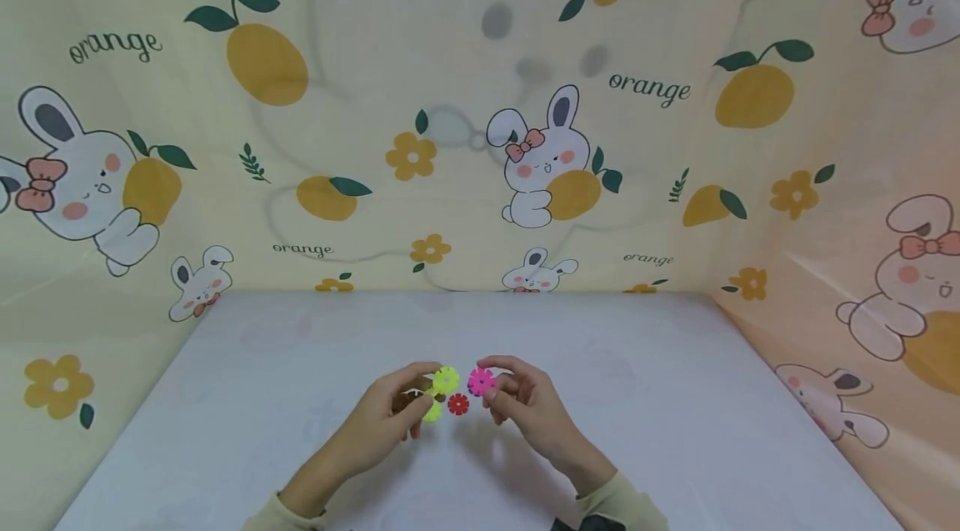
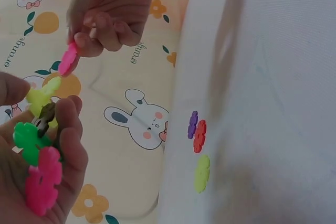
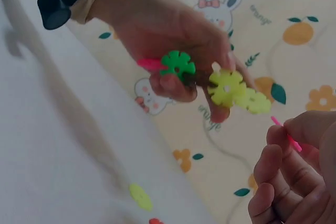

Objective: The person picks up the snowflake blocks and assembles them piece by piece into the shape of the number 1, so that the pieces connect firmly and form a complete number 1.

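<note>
My left hand [image 1: 382, 414] grips a chain of notched, flower-shaped plastic discs joined edge to edge. In the right wrist view the chain runs from a pink disc [image 3: 150, 63] through a green disc [image 3: 177, 64] and a dark brown one [image 3: 198, 80] to two yellow discs [image 3: 227, 88]. My right hand [image 1: 536, 410] pinches a single pink disc [image 1: 482, 382] between thumb and fingers. This disc is close to the chain's yellow end, with a small gap between them. Both hands are raised above the table.
On the white table [image 1: 637, 364], loose discs lie below the hands: a purple one [image 2: 193, 124], a red one [image 2: 200, 136] and a yellow one [image 2: 202, 173]. A patterned cloth [image 1: 465, 206] with rabbits and oranges hangs behind and along both sides.
</note>
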The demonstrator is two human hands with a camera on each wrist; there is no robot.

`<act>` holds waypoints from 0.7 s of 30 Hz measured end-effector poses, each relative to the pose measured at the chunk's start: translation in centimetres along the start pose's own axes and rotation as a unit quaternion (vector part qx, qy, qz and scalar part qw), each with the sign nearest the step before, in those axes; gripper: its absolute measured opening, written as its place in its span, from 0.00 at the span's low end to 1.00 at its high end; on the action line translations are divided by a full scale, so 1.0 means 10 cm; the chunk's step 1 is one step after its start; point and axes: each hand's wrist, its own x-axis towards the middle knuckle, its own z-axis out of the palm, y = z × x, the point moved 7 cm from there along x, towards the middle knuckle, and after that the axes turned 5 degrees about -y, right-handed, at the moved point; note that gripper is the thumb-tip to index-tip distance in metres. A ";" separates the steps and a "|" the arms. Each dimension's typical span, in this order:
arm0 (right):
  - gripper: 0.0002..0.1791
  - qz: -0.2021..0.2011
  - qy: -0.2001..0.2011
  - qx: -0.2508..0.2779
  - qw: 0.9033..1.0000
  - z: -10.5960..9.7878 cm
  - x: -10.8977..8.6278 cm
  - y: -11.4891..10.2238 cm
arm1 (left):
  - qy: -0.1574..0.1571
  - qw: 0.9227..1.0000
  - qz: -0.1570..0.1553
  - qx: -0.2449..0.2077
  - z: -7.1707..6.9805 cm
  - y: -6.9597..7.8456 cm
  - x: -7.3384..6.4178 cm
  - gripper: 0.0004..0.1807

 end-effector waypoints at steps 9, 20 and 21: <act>0.21 -0.003 0.001 0.006 1.000 0.02 0.00 -0.05 | -0.005 1.000 -0.015 0.020 0.03 -0.03 0.02 0.20; 0.21 0.008 0.012 0.006 1.000 0.02 0.00 -0.02 | -0.014 1.000 -0.001 0.028 0.07 -0.03 0.02 0.19; 0.21 0.011 0.014 0.008 1.000 0.02 -0.01 -0.02 | -0.014 0.999 -0.001 0.029 0.07 -0.03 0.02 0.20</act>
